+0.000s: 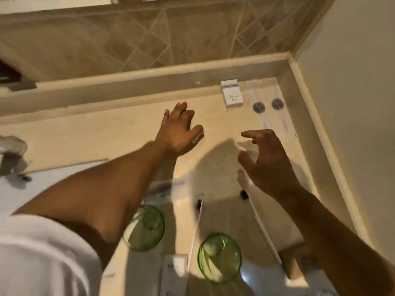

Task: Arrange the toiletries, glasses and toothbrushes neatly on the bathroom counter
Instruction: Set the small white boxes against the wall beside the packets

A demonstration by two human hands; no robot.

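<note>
My left hand (178, 130) hovers palm-down over the beige counter (85, 135) with its fingers spread; a small white blur shows by the thumb. My right hand (268, 161) is curled like a claw to its right, and a pale translucent scrap (245, 146) sits between thumb and index finger; whether it is gripped is unclear. Two green glasses (147, 228) (219, 256) stand near the front edge. Two long white sticks with black ends (195, 231) (264, 229) lie beside them. A white box (232, 94) and two wrapped packets with round grey seals (259, 107) (277, 103) sit in the back corner.
A tiled backsplash and raised ledge (149, 75) run along the back; a cream wall (352, 103) closes the right side. A chrome tap (12, 154) and white basin (42, 189) are at the left. Small white boxes (174, 272) (297, 278) lie at the front edge.
</note>
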